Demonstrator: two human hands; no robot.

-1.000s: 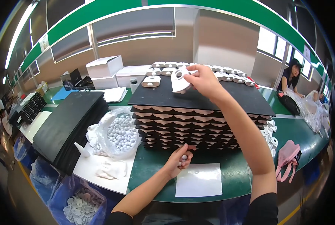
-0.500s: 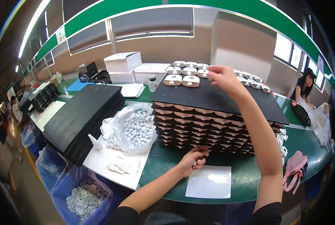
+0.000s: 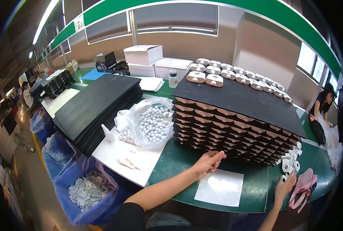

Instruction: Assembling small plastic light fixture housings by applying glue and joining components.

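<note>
Beside the white parts (image 3: 290,165), the right hand (image 3: 285,188) touches them, fingers apart; left hand (image 3: 208,163) loosely curled, empty.

A cluster of small white plastic parts (image 3: 290,163) lies at the lower right of the frame, on the green tabletop (image 3: 171,169) at the right end of the stacked brown trays (image 3: 233,131). They look like short rings or caps, heaped loosely, some on edge. The nearest one touches the right hand (image 3: 283,188). The left hand (image 3: 208,163), lower centre, rests half-curled just before the stack's lowest trays.
</note>
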